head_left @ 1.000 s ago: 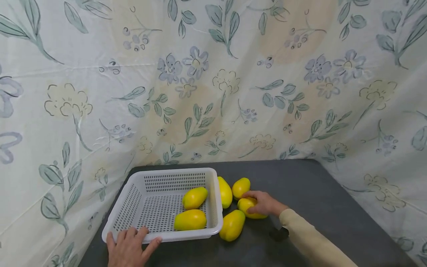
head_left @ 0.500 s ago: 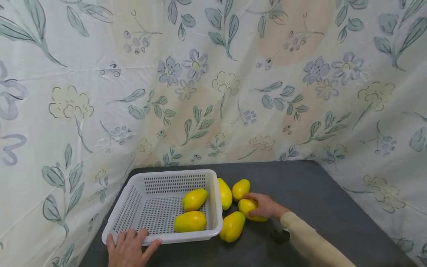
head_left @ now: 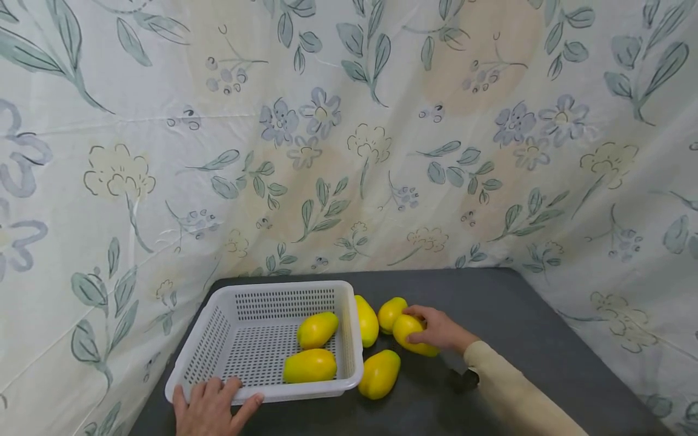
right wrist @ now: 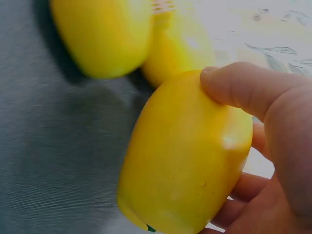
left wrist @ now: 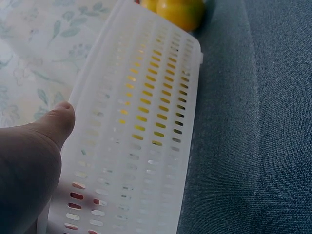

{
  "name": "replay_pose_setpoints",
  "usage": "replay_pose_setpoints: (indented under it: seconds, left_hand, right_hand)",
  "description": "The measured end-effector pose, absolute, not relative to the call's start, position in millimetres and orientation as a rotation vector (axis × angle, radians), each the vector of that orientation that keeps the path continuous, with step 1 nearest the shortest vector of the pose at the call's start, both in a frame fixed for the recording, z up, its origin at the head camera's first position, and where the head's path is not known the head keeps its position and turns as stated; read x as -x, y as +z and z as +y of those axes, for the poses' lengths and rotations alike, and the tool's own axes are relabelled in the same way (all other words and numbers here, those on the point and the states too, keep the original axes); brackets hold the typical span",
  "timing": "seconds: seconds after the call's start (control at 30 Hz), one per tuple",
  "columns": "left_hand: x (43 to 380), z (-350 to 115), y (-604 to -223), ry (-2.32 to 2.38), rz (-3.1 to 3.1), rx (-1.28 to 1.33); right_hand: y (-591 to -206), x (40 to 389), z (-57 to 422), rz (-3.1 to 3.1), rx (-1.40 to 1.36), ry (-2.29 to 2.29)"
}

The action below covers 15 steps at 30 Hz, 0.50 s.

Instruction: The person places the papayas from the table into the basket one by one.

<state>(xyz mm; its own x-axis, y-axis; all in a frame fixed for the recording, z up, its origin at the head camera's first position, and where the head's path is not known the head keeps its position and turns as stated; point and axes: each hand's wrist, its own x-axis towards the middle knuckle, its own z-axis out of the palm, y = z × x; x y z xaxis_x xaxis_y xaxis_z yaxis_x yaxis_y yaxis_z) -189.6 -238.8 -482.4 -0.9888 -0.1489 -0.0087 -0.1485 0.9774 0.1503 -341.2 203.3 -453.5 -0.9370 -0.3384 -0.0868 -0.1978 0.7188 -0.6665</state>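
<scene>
My right hand (head_left: 442, 329) grips a yellow papaya (head_left: 408, 333), thumb on one side and fingers round the other. Up close in the right wrist view, this papaya (right wrist: 183, 156) appears tilted, with two more beyond it. My left hand (head_left: 209, 407) holds the near left rim of a white plastic basket (head_left: 294, 392), its thumb (left wrist: 53, 122) on the outer side. Inside the basket, on its right side, lie two papayas, one farther back (head_left: 317, 330) and one nearer (head_left: 311, 366). Whether the gripped papaya touches the table is unclear.
Right of the basket lie more papayas: one against its wall (head_left: 367, 322), one behind the gripped one (head_left: 390, 313) and one in front (head_left: 379, 374). All stand on a dark table (head_left: 469, 290), with a floral cloth (head_left: 349, 151) hanging behind and at the sides.
My right hand has shifted the gripped papaya slightly up and away in the head view. The left hand and basket stay in place; the head view has tilted a little.
</scene>
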Motion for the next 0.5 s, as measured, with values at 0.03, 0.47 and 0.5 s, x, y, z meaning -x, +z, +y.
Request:
replay_pose_setpoints:
  seconds: [0.03, 0.47, 0.5]
  left_hand:
    - [189.5, -239.1, -482.2, -0.241, -3.122, -0.233]
    - [187.3, -236.6, -481.6, -0.268, -3.056, -0.225]
    - [187.3, -236.1, -481.4, -0.279, -3.053, -0.225]
  right_hand:
    - [-449.3, 342.7, 203.7, 2.722, 0.429, -1.035]
    - [-408.8, 355.5, 192.6, 2.739, 0.477, -1.104]
    - [-407.3, 355.8, 191.4, 2.742, 0.469, -1.1]
